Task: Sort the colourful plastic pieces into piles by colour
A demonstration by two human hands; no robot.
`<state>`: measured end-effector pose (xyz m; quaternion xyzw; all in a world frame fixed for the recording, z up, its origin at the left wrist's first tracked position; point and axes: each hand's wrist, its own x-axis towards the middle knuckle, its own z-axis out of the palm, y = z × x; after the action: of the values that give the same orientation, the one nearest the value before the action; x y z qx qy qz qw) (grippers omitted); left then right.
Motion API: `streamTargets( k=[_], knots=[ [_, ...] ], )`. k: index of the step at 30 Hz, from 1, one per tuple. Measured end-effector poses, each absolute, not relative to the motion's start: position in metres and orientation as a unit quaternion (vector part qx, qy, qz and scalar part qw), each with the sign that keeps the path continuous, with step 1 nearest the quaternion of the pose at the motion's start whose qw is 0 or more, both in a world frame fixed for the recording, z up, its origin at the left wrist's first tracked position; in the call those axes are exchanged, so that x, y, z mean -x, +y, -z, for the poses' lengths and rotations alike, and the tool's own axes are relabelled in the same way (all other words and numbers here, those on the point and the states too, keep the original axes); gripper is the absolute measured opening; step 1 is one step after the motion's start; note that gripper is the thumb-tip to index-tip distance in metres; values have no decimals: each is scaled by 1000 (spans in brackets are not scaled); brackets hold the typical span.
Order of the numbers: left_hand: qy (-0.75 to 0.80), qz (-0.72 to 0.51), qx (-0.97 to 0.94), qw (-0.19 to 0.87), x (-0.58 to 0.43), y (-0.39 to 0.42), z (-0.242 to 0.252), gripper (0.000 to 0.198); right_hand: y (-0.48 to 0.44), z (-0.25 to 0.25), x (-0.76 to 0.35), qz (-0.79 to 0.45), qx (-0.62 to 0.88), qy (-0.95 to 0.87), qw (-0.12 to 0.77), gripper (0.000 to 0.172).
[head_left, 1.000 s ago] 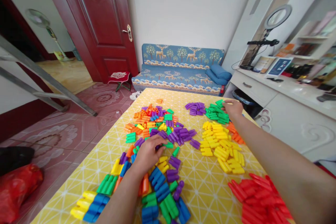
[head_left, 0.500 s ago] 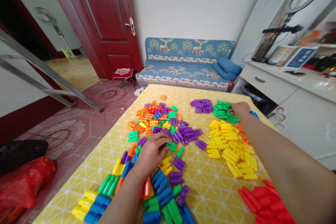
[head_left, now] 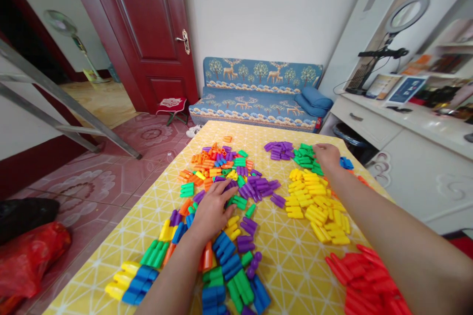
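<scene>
Coloured plastic blocks cover a table with a yellow patterned cloth (head_left: 288, 266). My left hand (head_left: 212, 209) lies on the mixed pile (head_left: 221, 172) in the middle, fingers stretched out over purple and green blocks. My right hand (head_left: 327, 156) reaches far across, fingers curled at the edge of the green pile (head_left: 306, 156). Whether it grips a block there is hidden. Sorted piles lie about it: purple (head_left: 280, 150), yellow (head_left: 316, 202), red (head_left: 365, 278) near my forearm, and a few blue blocks (head_left: 346, 163).
More mixed blocks (head_left: 229, 275) lie near the front edge. Beyond the table stand a blue sofa (head_left: 254, 93), a red door (head_left: 148, 34) and a small stool (head_left: 170, 108). A white desk (head_left: 406, 147) with a ring light (head_left: 404, 15) is at the right. A red bag (head_left: 29, 261) lies on the floor at left.
My left hand has shifted slightly forward over the mixed pile. My right hand has stayed at the green pile. The view has shifted a little.
</scene>
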<state>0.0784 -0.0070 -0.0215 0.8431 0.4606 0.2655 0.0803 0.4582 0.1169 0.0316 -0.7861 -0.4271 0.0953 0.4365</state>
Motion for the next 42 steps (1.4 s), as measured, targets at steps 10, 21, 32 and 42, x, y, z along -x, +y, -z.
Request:
streamTargets(
  k=[10,21,32,42],
  knots=[
    [459,-276,-840,86,-77,-5,26,42,7,21,-279,-74,630,-651,417,39],
    [457,-304,-829,106,-77,-5,21,53,-27,36,-264,-60,588,-693,413,41],
    [466,-308,-825,84,-81,-11,15,15,-25,48,-261,-56,576,-663,476,39],
    [469,-244,-846,68,-85,-8,15,42,-30,42,-256,-52,580,-713,390,55]
  ],
)
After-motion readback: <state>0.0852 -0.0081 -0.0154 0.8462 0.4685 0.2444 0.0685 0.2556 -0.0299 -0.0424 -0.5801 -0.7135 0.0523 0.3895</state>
